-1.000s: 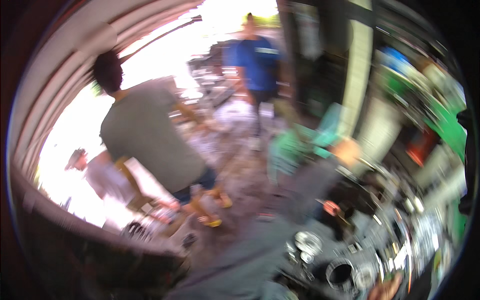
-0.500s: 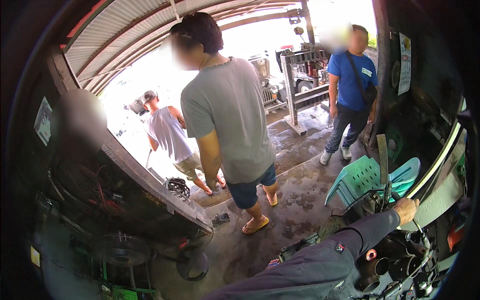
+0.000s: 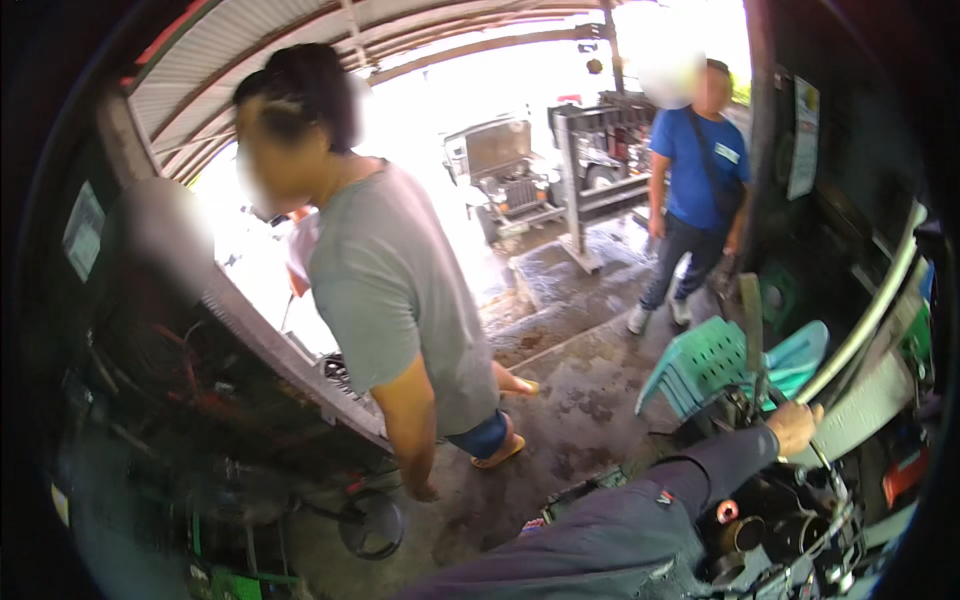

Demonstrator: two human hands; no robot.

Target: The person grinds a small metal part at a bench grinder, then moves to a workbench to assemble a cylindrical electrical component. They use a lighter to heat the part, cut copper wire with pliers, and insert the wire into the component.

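Note:
My left arm stretches from the lower edge to the right, and my left hand (image 3: 795, 428) is closed at the upper end of the dark metal machinery; what its fingers grip is unclear. Beside it stand an upright metal bar (image 3: 750, 320) and a long pale curved strip (image 3: 850, 330). Below the hand lie metal cylinders (image 3: 745, 535), a small copper-coloured ring (image 3: 727, 511) and rods. My right hand is out of view.
A person in grey (image 3: 380, 280) walks at left; another in blue (image 3: 690, 180) stands by stacked teal chairs (image 3: 700, 365). Outside the doorway are a step (image 3: 540, 345), metal stand (image 3: 570, 190) and jeep (image 3: 500, 180). A dark round object (image 3: 370, 525) is low left.
The person in grey has moved left, partly hiding the person in white. Since half a second ago my left hand has barely moved; my right hand, low right one second ago, has left the view.

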